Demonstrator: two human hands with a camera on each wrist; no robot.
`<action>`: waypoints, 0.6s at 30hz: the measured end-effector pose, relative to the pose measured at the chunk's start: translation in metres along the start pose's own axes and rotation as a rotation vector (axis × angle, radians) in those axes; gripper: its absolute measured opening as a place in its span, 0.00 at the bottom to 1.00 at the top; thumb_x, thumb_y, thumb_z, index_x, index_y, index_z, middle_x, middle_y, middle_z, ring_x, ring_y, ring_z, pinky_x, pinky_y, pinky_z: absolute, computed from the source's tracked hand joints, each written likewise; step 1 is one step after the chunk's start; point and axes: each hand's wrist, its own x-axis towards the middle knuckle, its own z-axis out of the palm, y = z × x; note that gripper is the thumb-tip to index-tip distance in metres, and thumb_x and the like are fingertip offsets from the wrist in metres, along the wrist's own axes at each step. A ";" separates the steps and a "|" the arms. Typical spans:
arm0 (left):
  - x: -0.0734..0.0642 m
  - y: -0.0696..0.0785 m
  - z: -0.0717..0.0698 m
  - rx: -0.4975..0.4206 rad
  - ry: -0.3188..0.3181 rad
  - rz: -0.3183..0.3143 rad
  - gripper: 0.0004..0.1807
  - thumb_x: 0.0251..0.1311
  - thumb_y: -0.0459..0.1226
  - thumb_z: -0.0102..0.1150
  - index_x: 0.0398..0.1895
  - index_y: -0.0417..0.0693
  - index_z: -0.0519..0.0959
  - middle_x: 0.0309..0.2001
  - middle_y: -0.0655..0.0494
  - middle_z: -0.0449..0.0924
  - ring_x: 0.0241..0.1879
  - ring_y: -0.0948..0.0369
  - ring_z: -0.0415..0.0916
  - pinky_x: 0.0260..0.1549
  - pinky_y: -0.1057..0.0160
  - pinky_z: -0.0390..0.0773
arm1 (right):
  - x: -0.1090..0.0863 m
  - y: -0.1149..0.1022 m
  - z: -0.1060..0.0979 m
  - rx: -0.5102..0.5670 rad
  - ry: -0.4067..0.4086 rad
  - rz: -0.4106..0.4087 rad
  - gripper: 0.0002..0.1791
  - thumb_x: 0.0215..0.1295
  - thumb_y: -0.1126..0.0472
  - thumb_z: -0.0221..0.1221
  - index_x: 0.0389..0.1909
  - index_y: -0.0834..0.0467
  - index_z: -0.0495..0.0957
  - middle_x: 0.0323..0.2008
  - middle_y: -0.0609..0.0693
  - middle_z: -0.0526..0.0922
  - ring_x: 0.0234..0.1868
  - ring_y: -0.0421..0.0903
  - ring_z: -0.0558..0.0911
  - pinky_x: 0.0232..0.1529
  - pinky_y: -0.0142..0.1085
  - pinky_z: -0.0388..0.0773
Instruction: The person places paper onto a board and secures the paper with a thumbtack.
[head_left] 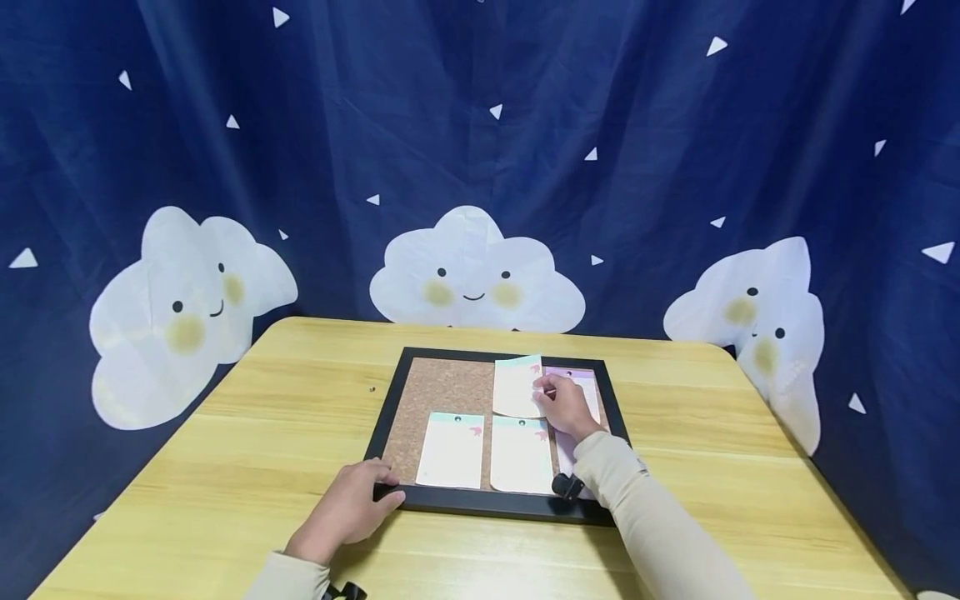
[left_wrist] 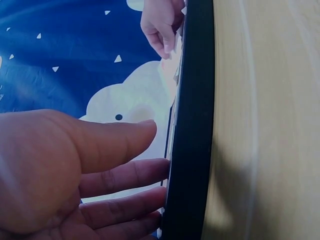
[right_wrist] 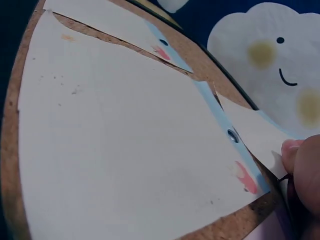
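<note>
My right hand pinches a note sheet with a pale green top edge by its right side, over the upper middle of a cork board. In the right wrist view, thumb and fingertip meet at the edge of this sheet. Below it lies another note sheet with a pin at its top, and a matching pinned sheet is to its left. My left hand rests at the near left corner of the black frame, its fingers extended against the frame in the left wrist view.
Purple-topped sheets lie along the board's right side, partly hidden by my right hand and sleeve. One small pin sits on the wooden table left of the frame. Behind the table hangs a blue curtain with clouds.
</note>
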 end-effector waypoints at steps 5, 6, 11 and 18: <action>0.000 0.000 0.000 0.005 -0.005 -0.003 0.08 0.58 0.37 0.67 0.38 0.42 0.83 0.56 0.38 0.76 0.59 0.36 0.67 0.59 0.41 0.64 | -0.002 -0.002 0.003 -0.071 -0.053 -0.028 0.11 0.64 0.64 0.61 0.46 0.62 0.80 0.30 0.50 0.79 0.31 0.45 0.76 0.40 0.41 0.75; 0.000 0.000 0.000 0.004 -0.006 -0.004 0.08 0.58 0.37 0.67 0.38 0.42 0.83 0.56 0.39 0.76 0.60 0.36 0.67 0.59 0.41 0.64 | -0.002 -0.002 0.003 -0.088 -0.062 -0.040 0.12 0.64 0.64 0.61 0.47 0.62 0.80 0.29 0.49 0.79 0.29 0.44 0.75 0.39 0.41 0.74; 0.000 -0.001 0.001 0.003 -0.008 -0.007 0.08 0.58 0.37 0.67 0.38 0.43 0.83 0.56 0.39 0.76 0.60 0.36 0.67 0.59 0.41 0.64 | -0.007 -0.007 0.004 -0.159 -0.085 -0.079 0.14 0.64 0.62 0.61 0.49 0.62 0.79 0.30 0.50 0.79 0.30 0.44 0.78 0.42 0.42 0.77; 0.001 -0.002 0.001 0.005 -0.013 -0.006 0.08 0.58 0.37 0.67 0.38 0.43 0.83 0.56 0.39 0.76 0.60 0.37 0.67 0.59 0.41 0.64 | -0.013 -0.007 0.001 -0.281 -0.039 -0.180 0.12 0.63 0.61 0.63 0.45 0.60 0.82 0.38 0.53 0.83 0.43 0.51 0.81 0.50 0.47 0.75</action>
